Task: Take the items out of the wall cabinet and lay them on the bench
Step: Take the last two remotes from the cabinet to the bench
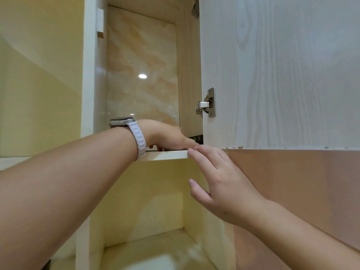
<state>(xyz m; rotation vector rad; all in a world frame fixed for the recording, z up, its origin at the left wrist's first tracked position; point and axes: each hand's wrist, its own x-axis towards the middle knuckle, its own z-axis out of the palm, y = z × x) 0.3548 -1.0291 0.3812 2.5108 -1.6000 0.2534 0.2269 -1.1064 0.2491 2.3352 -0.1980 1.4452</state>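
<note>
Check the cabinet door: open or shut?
Open. The door stands swung aside, its hinge exposed, and the left hand reaches inside over the shelf.

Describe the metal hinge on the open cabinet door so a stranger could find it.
Find the big pale wood-grain cabinet door swung open on the right. Along its left edge, above where the left hand reaches inside, sits the hinge. Its shiny silver plate with screws stands out from the matte wood and marble-look back panel beside it.

A dark item [198, 138], largely hidden, is seen lying on the pale cabinet shelf [167, 154] at its right end.
</note>
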